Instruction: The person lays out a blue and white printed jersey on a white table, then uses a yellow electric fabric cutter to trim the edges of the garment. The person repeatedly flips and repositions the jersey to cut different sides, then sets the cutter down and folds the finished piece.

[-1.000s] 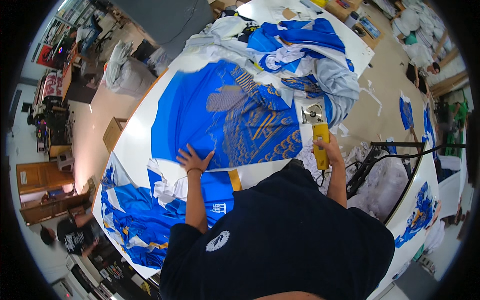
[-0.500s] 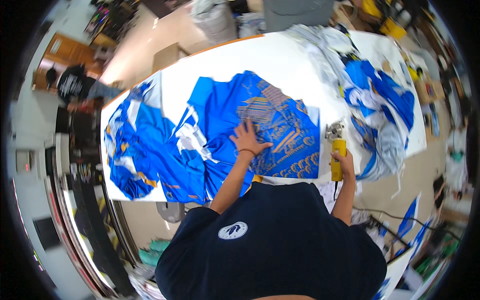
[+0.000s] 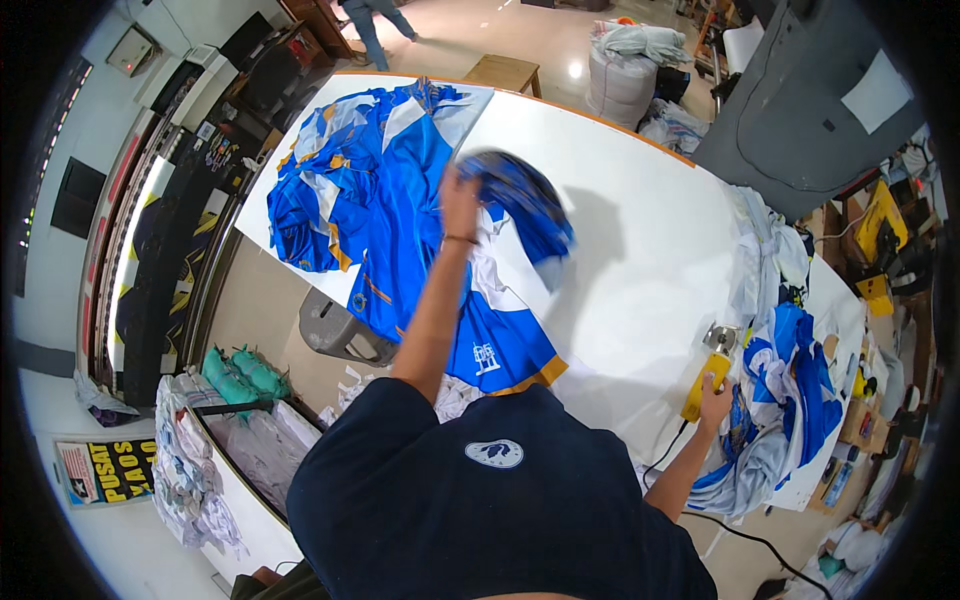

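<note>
My left hand (image 3: 460, 205), smeared by motion, grips a blue patterned fabric piece (image 3: 525, 200) that hangs blurred above the white table. Beneath it lie a blue-and-white fabric piece with an orange edge (image 3: 495, 345) and a heap of blue, white and orange fabric (image 3: 335, 165) at the table's left end. On the right, my right hand (image 3: 713, 402) is wrapped round the yellow body of a corded electric rotary cutter (image 3: 705, 388). Its metal head stands on the table, pointing away from me, beside a pile of blue, white and grey fabric (image 3: 785, 390).
The white table (image 3: 640, 260) stretches from left to right before me. Past it are a wooden stool (image 3: 505, 72), a stuffed white sack (image 3: 620, 85) and a grey cabinet (image 3: 800, 110). A black cord (image 3: 765, 545) trails at lower right. Someone's legs (image 3: 375, 30) show far off.
My left hand, earlier spread flat on the patterned fabric, now has it lifted and swung to the left. My right hand keeps hold of the cutter. The whole view has turned.
</note>
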Demonstrator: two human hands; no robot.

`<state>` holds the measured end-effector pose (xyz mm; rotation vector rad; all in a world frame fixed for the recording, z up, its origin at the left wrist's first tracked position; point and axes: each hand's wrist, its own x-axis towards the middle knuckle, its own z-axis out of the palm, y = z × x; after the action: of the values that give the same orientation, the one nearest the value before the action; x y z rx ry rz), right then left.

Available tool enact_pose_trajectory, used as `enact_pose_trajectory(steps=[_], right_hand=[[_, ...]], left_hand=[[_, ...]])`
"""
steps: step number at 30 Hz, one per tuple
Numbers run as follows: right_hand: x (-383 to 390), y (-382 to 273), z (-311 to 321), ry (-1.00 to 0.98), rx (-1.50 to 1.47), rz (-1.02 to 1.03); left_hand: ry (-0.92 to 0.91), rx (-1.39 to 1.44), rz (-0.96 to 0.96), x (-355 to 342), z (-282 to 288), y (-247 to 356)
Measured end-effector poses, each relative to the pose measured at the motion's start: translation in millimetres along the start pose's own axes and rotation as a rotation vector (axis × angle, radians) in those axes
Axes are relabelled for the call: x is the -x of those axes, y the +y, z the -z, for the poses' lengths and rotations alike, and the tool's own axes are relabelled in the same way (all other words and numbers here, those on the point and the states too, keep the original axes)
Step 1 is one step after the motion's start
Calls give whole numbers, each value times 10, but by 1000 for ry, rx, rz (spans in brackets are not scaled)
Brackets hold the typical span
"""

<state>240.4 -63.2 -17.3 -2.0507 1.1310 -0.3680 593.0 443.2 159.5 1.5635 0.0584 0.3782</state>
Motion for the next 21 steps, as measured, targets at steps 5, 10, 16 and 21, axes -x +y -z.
enact_pose_trajectory(steps=[5, 10, 16, 21], right_hand=[[155, -155, -137, 303, 323, 248], [527, -369, -198, 339, 101, 323], [1097, -367, -299, 185, -70, 278], [1484, -652, -381, -73, -92, 201]], left_hand=[[331, -177, -240, -1636, 1202, 696], [750, -526, -506, -2467, 1814, 953], [1142, -545, -525, -2844, 2704, 50], [1171, -1101, -134, -2342, 3042, -877]])
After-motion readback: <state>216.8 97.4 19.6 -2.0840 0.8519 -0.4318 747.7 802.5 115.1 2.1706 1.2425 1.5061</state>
